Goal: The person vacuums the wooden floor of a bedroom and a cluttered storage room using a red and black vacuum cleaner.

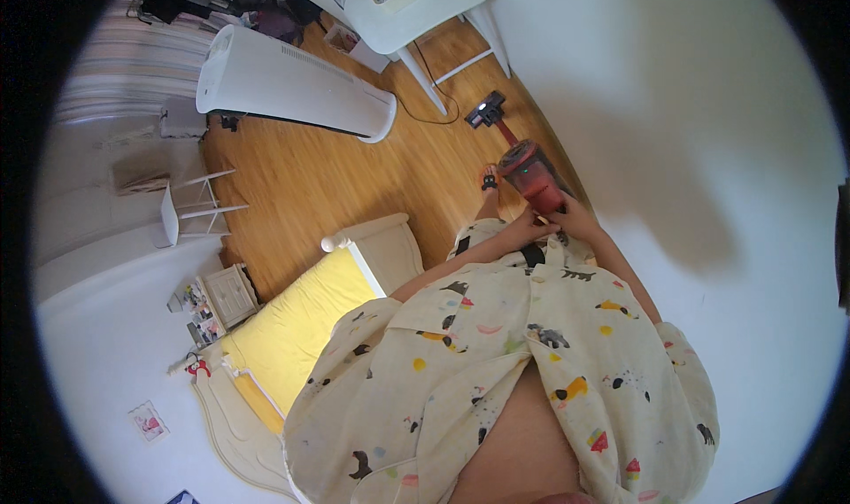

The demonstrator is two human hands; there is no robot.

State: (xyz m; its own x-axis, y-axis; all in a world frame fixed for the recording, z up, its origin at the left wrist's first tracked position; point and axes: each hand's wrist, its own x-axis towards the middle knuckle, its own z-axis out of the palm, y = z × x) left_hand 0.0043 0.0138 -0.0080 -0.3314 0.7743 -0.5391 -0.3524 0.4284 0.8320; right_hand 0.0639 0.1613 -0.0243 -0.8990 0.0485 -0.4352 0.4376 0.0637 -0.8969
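A red and dark grey cordless stick vacuum cleaner is held in front of my body. Its floor head rests on the wooden floor, with a light showing on it. My right hand is closed around the rear handle end, which it mostly hides. Beside it, my left hand has its fingers curled against the back of the vacuum's body. A small green light shows on the body. My foot in a dark-strapped sandal stands just left of the vacuum.
A tall white appliance stands ahead on the left. Beyond the floor head are a white stool and a black cable. The bed with yellow bedding is at left; a white wall runs along the right.
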